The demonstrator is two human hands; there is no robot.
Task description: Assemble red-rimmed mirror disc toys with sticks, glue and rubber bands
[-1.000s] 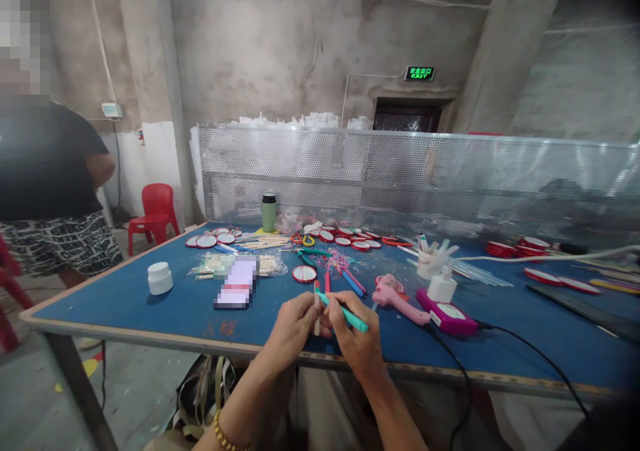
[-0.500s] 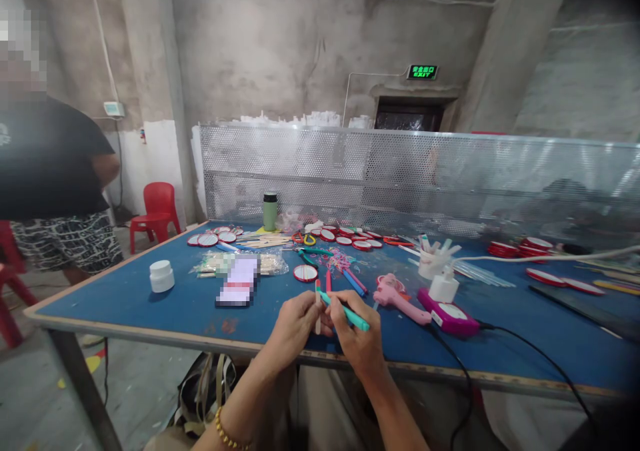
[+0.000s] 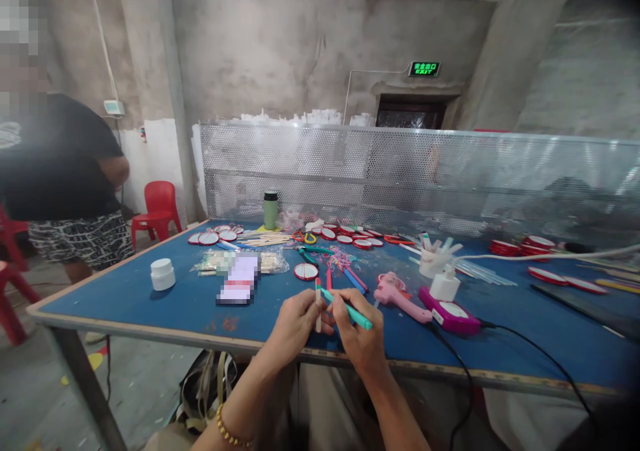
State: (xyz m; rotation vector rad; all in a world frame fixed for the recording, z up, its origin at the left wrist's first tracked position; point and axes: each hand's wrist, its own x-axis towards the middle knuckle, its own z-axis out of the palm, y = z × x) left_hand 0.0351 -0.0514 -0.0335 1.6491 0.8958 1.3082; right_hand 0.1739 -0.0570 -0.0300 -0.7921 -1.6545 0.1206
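Note:
My left hand (image 3: 293,324) pinches a flat wooden stick (image 3: 318,298), held upright over the near edge of the blue table (image 3: 130,298). Its top end is coloured red. My right hand (image 3: 358,334) grips a teal marker pen (image 3: 347,308), whose tip touches the stick near its upper end. Both hands sit close together, fingers closed. A gold bead bracelet circles my left wrist.
Close on the right lie a pink glue gun (image 3: 397,296) and a magenta device (image 3: 450,314) with a black cable. Round red-rimmed discs (image 3: 305,272), loose markers, a bag of sticks (image 3: 240,262), a white jar (image 3: 163,274) and a green bottle (image 3: 271,210) stand farther off. A person in black stands at left.
My hands have hardly shifted; the pen stays on the stick. The person at left has stepped slightly rightward.

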